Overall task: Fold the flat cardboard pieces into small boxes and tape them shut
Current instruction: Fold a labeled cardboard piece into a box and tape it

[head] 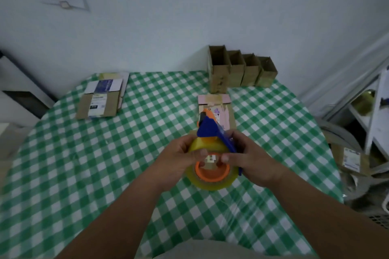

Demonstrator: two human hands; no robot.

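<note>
Gripping a tape dispenser (212, 153) above the green-checked tabletop (84, 174), left hand (179, 155) and right hand (248, 157) both clasp its glossy yellow roll, probably readying tape. Beyond lies a flattened pink-patched box (219, 109); flat cardboard pieces (101, 101) lie far left; four open-topped boxes (240, 69) line the wall.

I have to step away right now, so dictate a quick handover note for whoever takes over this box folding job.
Left hand and right hand both grip the tape dispenser above the checked table.
Four folded boxes stand open-topped in a row at the far edge by the wall.
A flat pink-and-brown piece lies just beyond the dispenser; a stack of flat cardboard pieces lies far left.
Done: four boxes formed. Left: fold the flat pieces and tape them shut.
</note>
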